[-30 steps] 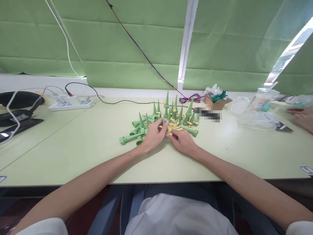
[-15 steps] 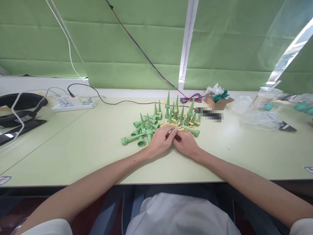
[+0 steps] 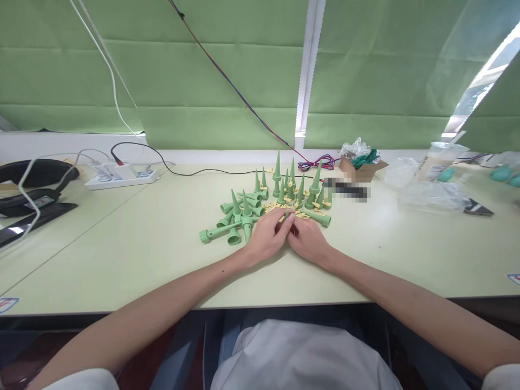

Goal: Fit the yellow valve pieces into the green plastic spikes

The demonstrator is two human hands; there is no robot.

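My left hand (image 3: 267,236) and my right hand (image 3: 307,240) meet at the near edge of a pile of green cone-shaped plastic spikes (image 3: 280,190) on the pale table (image 3: 134,244). Both hands have curled fingers that pinch one small green piece (image 3: 286,215) between their tips. Small yellow parts (image 3: 284,205) lie scattered among the spikes just beyond my fingers. Some spikes stand upright, others lie on their sides to the left (image 3: 227,225).
A white power strip (image 3: 117,174) with cables sits at the back left, beside dark gear (image 3: 28,187). At the back right are a small cardboard box (image 3: 361,168), clear plastic bags (image 3: 430,192) and a plastic cup (image 3: 439,160). Green blinds hang behind.
My hands drew together and slightly back from the yellow parts, now pinching one small green piece between them. Another person's hand at the far right has gone from view.
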